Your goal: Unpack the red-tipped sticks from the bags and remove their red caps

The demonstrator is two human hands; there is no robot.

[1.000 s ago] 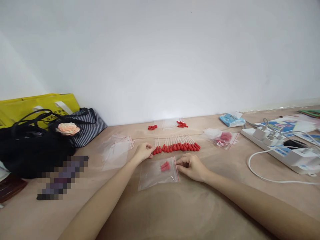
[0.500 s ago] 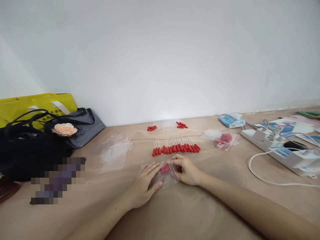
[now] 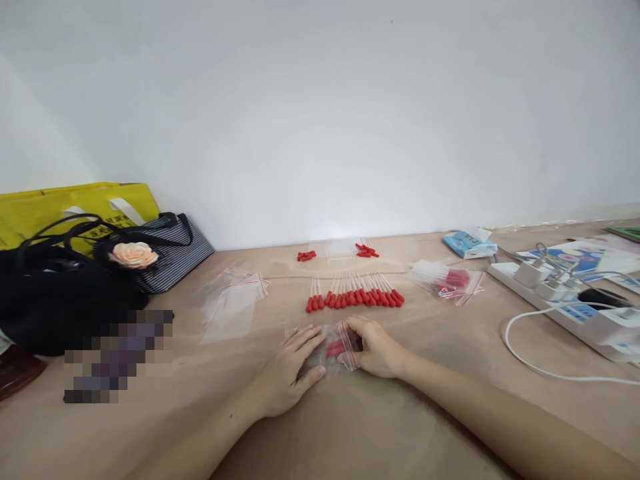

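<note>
A clear zip bag (image 3: 325, 365) with red-tipped pieces (image 3: 335, 348) inside lies flat on the table in front of me. My left hand (image 3: 293, 370) rests on its left part, fingers stretched out and thumb apart. At the bag's right end, by the red-lined zip strip, my right hand (image 3: 375, 347) has its fingers and thumb closed on the plastic. Just beyond my hands is a row of thin pale sticks with red tips (image 3: 357, 298), their red ends towards me. Small red pieces (image 3: 367, 251) lie farther back near the wall.
Empty zip bags (image 3: 233, 307) are stacked to the left, and filled zip bags (image 3: 453, 279) lie to the right. A blue tissue pack (image 3: 469, 245) and a power strip (image 3: 575, 313) with cables occupy the right side. Bags, including a yellow one (image 3: 135, 200), crowd the left.
My right fingers have moved along the zip end, and the bag's right end is lowered flatter on the table. My left hand stays in place. The view has shifted slightly.
</note>
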